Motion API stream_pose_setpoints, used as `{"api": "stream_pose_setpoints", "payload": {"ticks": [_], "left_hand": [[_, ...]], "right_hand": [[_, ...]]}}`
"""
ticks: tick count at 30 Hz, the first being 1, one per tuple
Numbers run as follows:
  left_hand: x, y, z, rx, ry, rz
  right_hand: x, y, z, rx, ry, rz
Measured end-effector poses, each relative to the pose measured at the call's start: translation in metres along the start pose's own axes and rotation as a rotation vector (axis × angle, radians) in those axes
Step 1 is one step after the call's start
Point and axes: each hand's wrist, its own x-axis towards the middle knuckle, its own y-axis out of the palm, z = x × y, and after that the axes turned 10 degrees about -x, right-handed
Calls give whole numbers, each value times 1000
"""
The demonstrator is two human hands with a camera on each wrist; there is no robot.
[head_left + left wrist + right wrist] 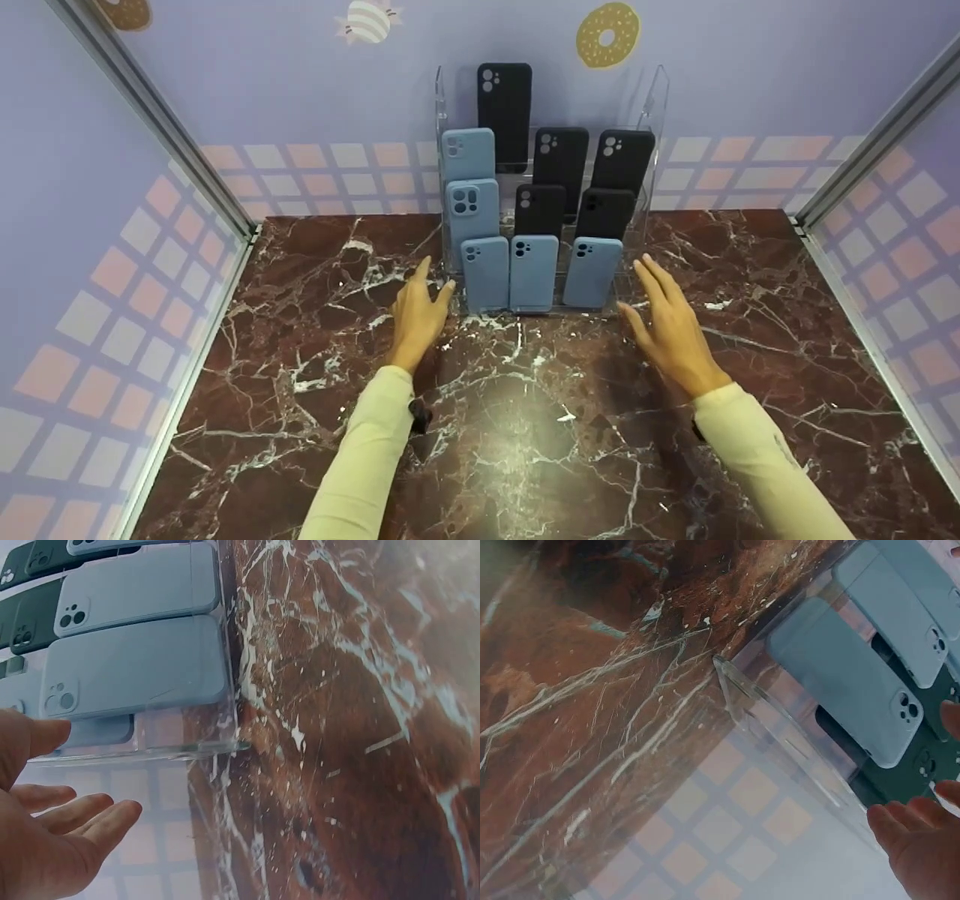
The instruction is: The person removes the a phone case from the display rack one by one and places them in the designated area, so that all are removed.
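A clear acrylic tiered stand (787, 739) carries rows of phone cases. Three light blue cases fill the front tier: a left one (486, 276), a middle one (533, 274) and a right one (593, 274). Behind them stand two more blue cases on the left, black cases in the middle and right, and a lone black case (505, 112) on top. My left hand (420, 311) is beside the stand's front left corner, index finger extended, holding nothing. Across from it, my right hand (670, 330) is near the front right corner with fingers extended and nothing in its grasp.
Dark red marble with white veins covers the tabletop (517, 420). A purple back wall (285, 75) with pink and white squares rises right behind the stand. Side panels (90, 247) with metal corner posts close in the left and right.
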Motion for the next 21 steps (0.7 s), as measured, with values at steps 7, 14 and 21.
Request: {"api": "stream_pose_setpoints", "payload": {"ticks": [7,14,21], "left_hand": [[7,15,1,-11,8,-65],[12,20,3,-7,10,-89],[20,23,4,2,11,-79]], "right_hand": [[21,20,-12,101,92,-147],[36,32,-17,142,160,-222],[46,39,-17,156,197,-230]]}}
